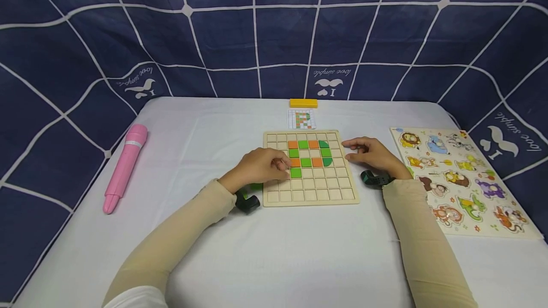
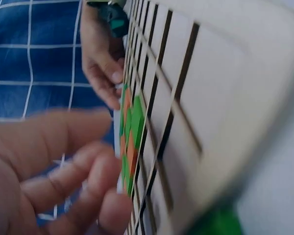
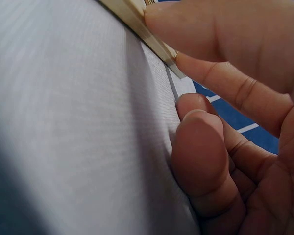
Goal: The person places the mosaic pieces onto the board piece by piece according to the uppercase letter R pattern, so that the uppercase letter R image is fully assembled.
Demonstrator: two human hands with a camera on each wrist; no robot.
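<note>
A wooden grid board (image 1: 310, 197) lies on the table with orange and green tiles (image 1: 303, 144) set in some of its squares. My left hand (image 1: 262, 165) hovers over the board's left side, fingers loosely bent, beside the lowest green tile (image 1: 296, 172). In the left wrist view nothing shows between the left thumb and fingers (image 2: 85, 171). At the board's right edge, my right hand (image 1: 370, 152) touches the rim with thumb and index finger; its other fingers are curled in the right wrist view. Green pieces (image 1: 256, 186) lie partly hidden under the left wrist.
Behind the board lie a pattern card (image 1: 301, 119) and a yellow block (image 1: 303, 103). A pink microphone-shaped thing (image 1: 126, 168) is far left. An animal puzzle board (image 1: 466, 179) sits at the right, partly behind the right forearm. Dark blue grid cloth (image 1: 282, 32) surrounds the table.
</note>
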